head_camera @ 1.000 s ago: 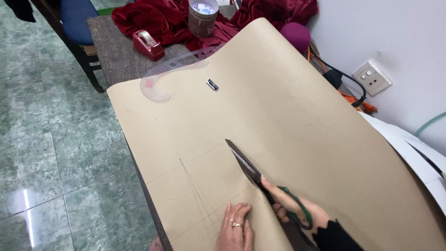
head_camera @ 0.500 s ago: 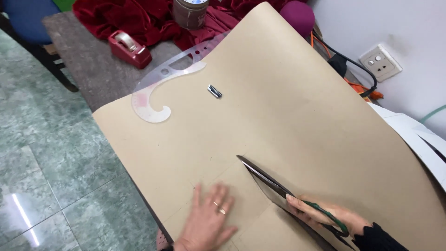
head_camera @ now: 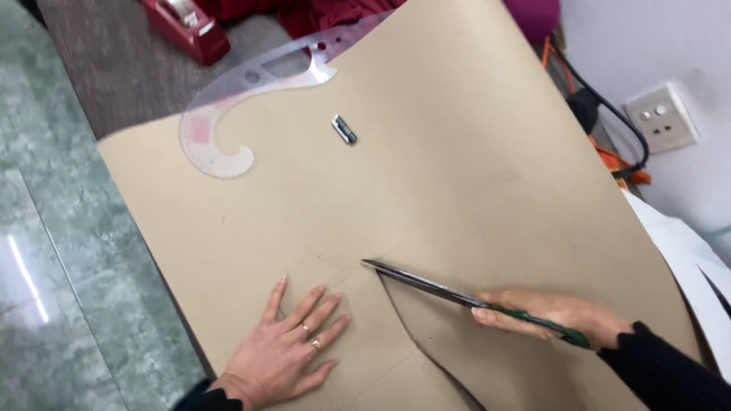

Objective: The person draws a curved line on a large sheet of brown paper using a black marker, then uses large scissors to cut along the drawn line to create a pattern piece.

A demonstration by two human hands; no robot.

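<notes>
A large sheet of brown pattern paper covers the table. My right hand grips long green-handled scissors, blades nearly closed, tips pointing left at the end of a curved cut that runs back toward me. My left hand lies flat on the paper left of that cut, fingers spread, rings on two fingers. The paper edge beside the cut lifts slightly.
A clear plastic curve ruler and a small dark clip rest on the paper's far part. A red tape dispenser and red fabric sit at the back. A wall socket with cables is at right; green tiled floor at left.
The view has dropped closer to the table. The scissors have advanced leftward along the cut, and my left hand has slid forward and spread flat beside them.
</notes>
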